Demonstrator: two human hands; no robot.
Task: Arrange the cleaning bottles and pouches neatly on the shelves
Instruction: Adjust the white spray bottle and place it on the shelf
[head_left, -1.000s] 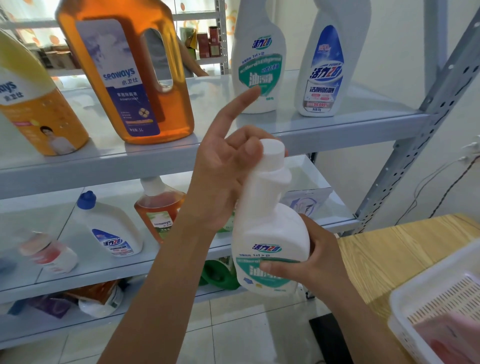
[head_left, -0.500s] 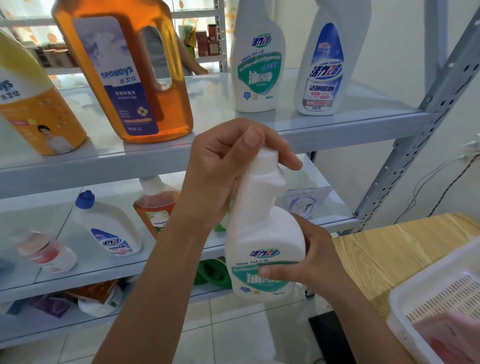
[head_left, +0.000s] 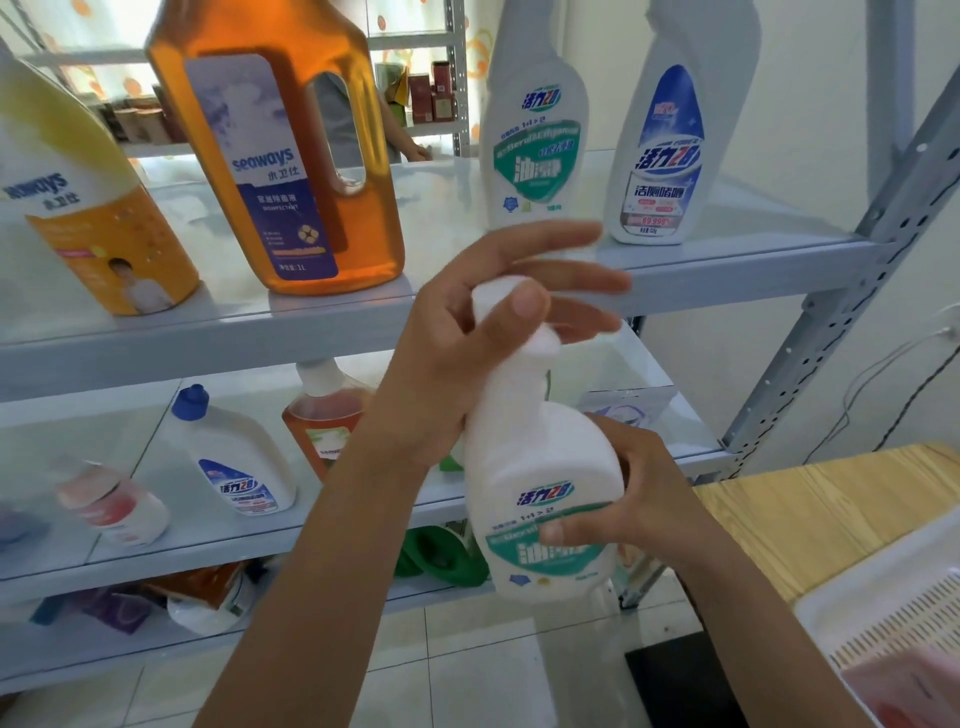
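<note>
left fingers (head_left: 566, 236): stretching out straight and spread, blurred, not curling round anything
left hand (head_left: 452, 353): thumb lying against the white cap (head_left: 498, 293), palm sitting beside the neck
right hand (head_left: 644, 493): wrapping round the belly of the white bottle (head_left: 535, 457), thumb pressing on its green label
white bottle: being held in the air, leaning slightly, in front of the shelves and just below the top shelf (head_left: 727, 260) edge
top shelf: carrying the yellow bottle (head_left: 88, 218), amber bottle (head_left: 291, 171), green-label bottle (head_left: 535, 119) and blue-label bottle (head_left: 675, 130), all standing
middle shelf (head_left: 156, 551): holding the blue-capped bottle (head_left: 234, 462)
worktop (head_left: 831, 493): sitting at right, carrying the white basket (head_left: 883, 613)
</note>
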